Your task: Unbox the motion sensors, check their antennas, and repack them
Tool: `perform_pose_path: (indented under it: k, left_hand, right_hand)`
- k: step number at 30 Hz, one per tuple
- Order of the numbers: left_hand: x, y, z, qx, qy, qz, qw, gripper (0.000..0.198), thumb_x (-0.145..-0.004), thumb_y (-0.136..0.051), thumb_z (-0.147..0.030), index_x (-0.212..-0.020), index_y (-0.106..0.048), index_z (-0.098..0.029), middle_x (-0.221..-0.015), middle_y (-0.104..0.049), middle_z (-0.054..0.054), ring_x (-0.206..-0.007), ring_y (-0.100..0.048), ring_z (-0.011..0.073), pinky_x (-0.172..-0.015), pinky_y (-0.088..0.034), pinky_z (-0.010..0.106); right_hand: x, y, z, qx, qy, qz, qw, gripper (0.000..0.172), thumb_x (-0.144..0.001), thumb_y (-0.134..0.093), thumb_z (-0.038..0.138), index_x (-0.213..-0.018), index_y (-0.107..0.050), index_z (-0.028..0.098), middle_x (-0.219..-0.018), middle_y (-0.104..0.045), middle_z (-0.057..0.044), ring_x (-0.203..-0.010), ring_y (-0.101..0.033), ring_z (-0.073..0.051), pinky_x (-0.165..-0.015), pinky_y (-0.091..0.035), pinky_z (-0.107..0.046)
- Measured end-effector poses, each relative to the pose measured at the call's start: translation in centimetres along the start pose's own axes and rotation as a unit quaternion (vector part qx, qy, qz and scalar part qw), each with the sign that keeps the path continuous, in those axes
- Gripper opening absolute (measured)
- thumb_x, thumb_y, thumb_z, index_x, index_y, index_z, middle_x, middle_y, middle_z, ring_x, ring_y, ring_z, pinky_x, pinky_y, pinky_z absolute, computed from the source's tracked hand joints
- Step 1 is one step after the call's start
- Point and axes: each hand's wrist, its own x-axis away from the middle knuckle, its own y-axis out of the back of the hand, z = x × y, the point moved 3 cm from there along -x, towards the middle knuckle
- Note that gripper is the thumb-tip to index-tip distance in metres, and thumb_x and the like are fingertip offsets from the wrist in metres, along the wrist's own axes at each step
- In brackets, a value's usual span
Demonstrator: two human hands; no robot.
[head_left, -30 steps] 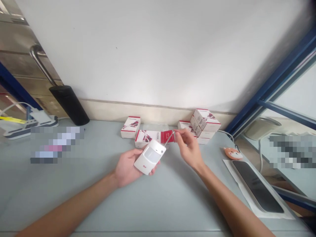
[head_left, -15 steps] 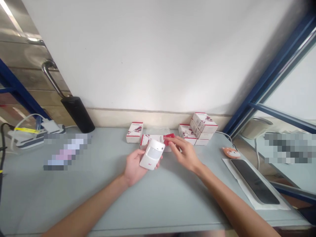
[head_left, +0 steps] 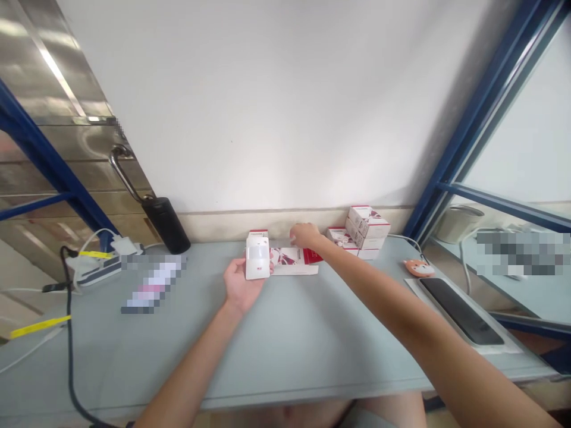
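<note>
White plastic motion sensor [head_left: 257,255] stands upright, held against the palm of the left hand [head_left: 238,282] above the bench [head_left: 285,345]; the right hand [head_left: 304,235], fingers curled, holding nothing visible, has moved to a red-and-white box [head_left: 292,261].

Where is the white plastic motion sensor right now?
In the head view, the white plastic motion sensor sits upright in the person's left hand, just left of the flat white-and-red cardboard box.

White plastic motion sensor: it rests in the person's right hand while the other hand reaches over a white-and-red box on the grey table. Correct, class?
No: the head view shows the motion sensor in the left hand; the right hand reaches over the box on the table.
</note>
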Motion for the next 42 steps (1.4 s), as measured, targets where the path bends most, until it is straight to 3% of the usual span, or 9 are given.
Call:
perform_pose_path:
  k: [5, 8, 14, 17, 20, 24, 30, 35, 42]
  left_hand:
    - [0.6, -0.4, 0.4, -0.030, -0.011, 0.023, 0.999, 0.054, -0.082, -0.055, -0.025, -0.132, -0.064, -0.007, -0.103, -0.077, 0.018, -0.077, -0.074, 0.0291, -0.071, -0.060, 0.041]
    - [1.3, -0.9, 0.7, -0.080, -0.036, 0.045, 0.995, 0.061, -0.084, -0.059, -0.025, -0.143, -0.059, -0.014, -0.107, -0.079, 0.013, -0.080, -0.074, 0.0276, -0.073, -0.058, 0.038]
    - [2.7, -3.5, 1.6, -0.251, -0.069, 0.096, 0.961, 0.066, -0.089, -0.059, -0.037, -0.152, -0.053, -0.020, -0.108, -0.079, 0.009, -0.081, -0.072, 0.0262, -0.077, -0.053, 0.036]
    - [2.4, -5.7, 2.6, -0.312, -0.065, 0.139, 0.938, 0.058, -0.090, -0.058, -0.038, -0.146, -0.059, -0.021, -0.114, -0.077, 0.010, -0.084, -0.070, 0.0252, -0.078, -0.051, 0.035]
    - [1.8, -7.4, 3.6, -0.346, -0.028, 0.170, 0.922, 0.055, -0.094, -0.052, -0.037, -0.147, -0.057, -0.022, -0.107, -0.076, 0.008, -0.083, -0.069, 0.0242, -0.079, -0.050, 0.035]
    - [1.2, -7.4, 4.5, -0.315, 0.017, 0.169, 0.934, 0.055, -0.097, -0.047, -0.037, -0.149, -0.053, -0.023, -0.106, -0.075, 0.007, -0.081, -0.068, 0.0238, -0.079, -0.049, 0.035]
    - [1.7, -4.9, 5.6, -0.307, 0.060, 0.159, 0.937, 0.050, -0.097, -0.049, -0.035, -0.145, -0.058, -0.025, -0.119, -0.072, 0.009, -0.085, -0.065, 0.0233, -0.078, -0.050, 0.035]
    - [1.7, -4.8, 5.9, -0.272, 0.068, 0.130, 0.951, 0.054, -0.097, -0.049, -0.037, -0.150, -0.054, -0.028, -0.121, -0.071, 0.008, -0.085, -0.066, 0.0235, -0.078, -0.050, 0.036]
    - [1.4, -4.3, 5.7, -0.258, 0.047, 0.123, 0.957, 0.044, -0.094, -0.054, -0.036, -0.135, -0.067, -0.026, -0.119, -0.071, 0.009, -0.085, -0.067, 0.0258, -0.077, -0.051, 0.037]
  right_hand:
    - [1.5, 0.5, -1.1, 0.027, 0.004, -0.070, 0.997, 0.034, -0.103, -0.067, 0.039, -0.129, -0.066, 0.018, -0.131, -0.068, -0.010, -0.112, -0.069, -0.024, -0.098, -0.059, -0.047]
    - [4.1, 2.1, -2.4, 0.033, 0.015, -0.159, 0.987, 0.024, -0.108, -0.056, 0.030, -0.123, -0.071, 0.018, -0.125, -0.070, -0.012, -0.113, -0.068, -0.024, -0.102, -0.053, -0.043]
    - [9.9, 4.4, -5.0, 0.039, 0.023, -0.299, 0.953, 0.033, -0.112, -0.045, 0.026, -0.120, -0.076, 0.025, -0.115, -0.072, -0.010, -0.098, -0.066, -0.023, -0.089, -0.045, -0.036]
    - [11.6, 4.3, -5.8, 0.036, 0.018, -0.340, 0.939, 0.032, -0.112, -0.046, 0.026, -0.119, -0.077, 0.025, -0.109, -0.072, -0.009, -0.095, -0.064, -0.022, -0.085, -0.043, -0.035]
    - [12.5, 3.8, -6.5, 0.022, 0.013, -0.384, 0.923, 0.031, -0.111, -0.046, 0.024, -0.119, -0.077, 0.024, -0.105, -0.072, -0.008, -0.093, -0.064, -0.022, -0.083, -0.044, -0.034]
    - [13.6, 2.6, -7.5, -0.010, 0.023, -0.455, 0.890, 0.028, -0.110, -0.049, 0.020, -0.116, -0.076, 0.023, -0.102, -0.073, -0.008, -0.090, -0.066, -0.021, -0.077, -0.046, -0.033]
    - [14.4, 1.1, -7.6, -0.013, 0.024, -0.461, 0.887, 0.026, -0.109, -0.050, 0.020, -0.114, -0.076, 0.023, -0.099, -0.074, -0.006, -0.084, -0.067, -0.019, -0.071, -0.047, -0.031]
    - [14.3, 0.4, -6.6, -0.025, 0.046, -0.465, 0.884, 0.024, -0.109, -0.052, 0.021, -0.114, -0.076, 0.024, -0.097, -0.074, -0.005, -0.081, -0.067, -0.017, -0.066, -0.046, -0.029]
    - [14.2, -0.5, -5.6, -0.095, 0.055, -0.445, 0.889, 0.025, -0.108, -0.052, 0.023, -0.118, -0.074, 0.027, -0.099, -0.075, -0.005, -0.077, -0.069, -0.017, -0.065, -0.051, -0.030]
